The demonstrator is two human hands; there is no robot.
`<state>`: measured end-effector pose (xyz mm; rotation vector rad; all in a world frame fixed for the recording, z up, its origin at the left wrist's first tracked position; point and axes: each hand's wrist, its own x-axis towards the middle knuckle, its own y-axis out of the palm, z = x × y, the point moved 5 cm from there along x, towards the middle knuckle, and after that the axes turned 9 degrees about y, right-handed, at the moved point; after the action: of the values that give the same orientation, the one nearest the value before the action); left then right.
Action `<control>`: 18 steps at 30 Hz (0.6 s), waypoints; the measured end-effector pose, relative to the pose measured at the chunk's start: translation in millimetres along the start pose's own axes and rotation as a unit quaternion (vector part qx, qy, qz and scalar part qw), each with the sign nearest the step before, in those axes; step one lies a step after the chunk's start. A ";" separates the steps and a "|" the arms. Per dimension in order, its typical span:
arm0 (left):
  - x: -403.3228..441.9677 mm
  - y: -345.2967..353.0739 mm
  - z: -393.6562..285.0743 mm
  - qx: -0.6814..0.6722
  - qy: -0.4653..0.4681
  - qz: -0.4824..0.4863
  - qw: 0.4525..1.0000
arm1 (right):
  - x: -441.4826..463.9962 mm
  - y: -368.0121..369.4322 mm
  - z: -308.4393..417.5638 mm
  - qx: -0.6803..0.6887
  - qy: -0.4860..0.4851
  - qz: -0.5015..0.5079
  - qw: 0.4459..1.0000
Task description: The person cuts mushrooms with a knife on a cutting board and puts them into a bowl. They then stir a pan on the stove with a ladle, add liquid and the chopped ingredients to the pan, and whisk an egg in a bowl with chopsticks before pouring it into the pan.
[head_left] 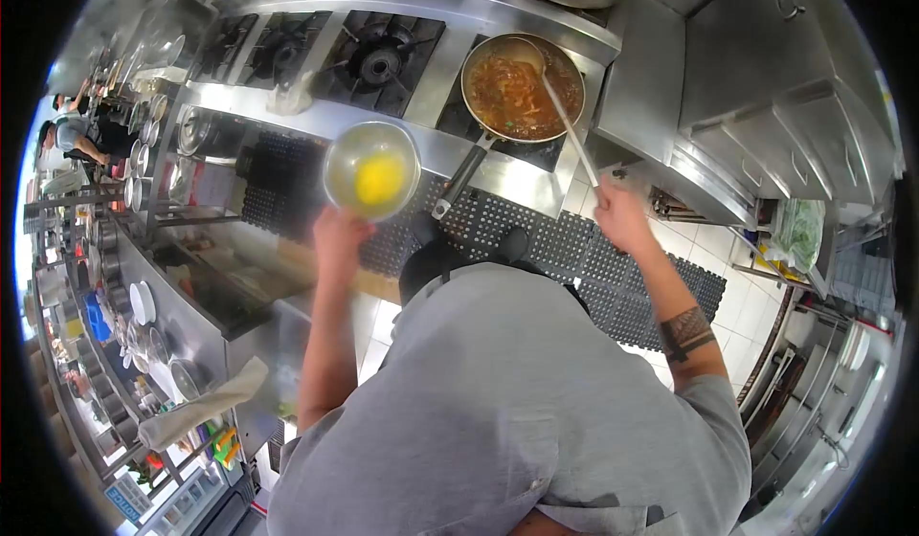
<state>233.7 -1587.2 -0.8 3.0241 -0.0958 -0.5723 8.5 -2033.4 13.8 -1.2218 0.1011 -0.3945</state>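
Observation:
My left hand (343,233) is closed on the near rim of a round metal bowl (340,182), which is tipped up in front of me. Bright yellow liquid (381,177), like beaten egg, lies in it. My right hand (622,212) grips the end of a long-handled ladle (569,126). The ladle's head rests in a frying pan (466,96) on the stove, amid reddish-brown sauce (512,94) with pieces in it. The pan's black handle (464,178) points toward me, and neither hand touches it.
Several gas burners (381,57) run left of the pan along the steel stove. A crumpled cloth (290,94) lies on its front ledge. Steel drawers (766,144) stand at right. A black perforated mat (632,297) covers part of the floor. Another person (81,137) is far left.

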 end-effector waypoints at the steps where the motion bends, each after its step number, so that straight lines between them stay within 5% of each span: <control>1: 1.0 3.6 0.6 0.000 0.000 -0.003 1.000 | -0.8 7.1 5.8 0.210 0.181 0.139 0.951; 2: 3.7 7.1 0.5 0.004 0.010 -0.001 1.000 | -10.3 17.4 11.0 0.398 0.346 0.267 0.807; 3: 6.3 9.9 0.3 0.008 0.018 0.002 1.000 | -13.0 14.2 6.4 0.504 0.351 0.307 0.727; 7: 12.3 16.4 0.7 0.005 0.011 0.003 1.000 | -14.7 -47.3 -12.9 0.456 0.418 0.356 0.700; 8: 16.1 18.9 0.9 0.006 0.009 0.008 1.000 | -10.6 -67.2 -10.3 0.276 0.329 0.298 0.853; 9: 21.5 21.5 0.7 0.007 0.008 0.015 1.000 | -5.4 -81.6 -3.4 0.076 0.220 0.220 0.947; 12: 40.6 24.6 5.3 0.022 0.006 0.033 0.999 | -6.3 -70.0 -4.5 -0.043 0.111 0.093 0.989; 18: 71.6 45.1 -11.8 0.008 0.025 0.089 0.996 | -22.5 -24.0 45.5 0.045 0.215 0.152 0.964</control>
<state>302.4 -1636.8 -12.5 3.0013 -0.3646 -0.4828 -5.2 -1991.7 48.9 -0.9947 0.6310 -0.3855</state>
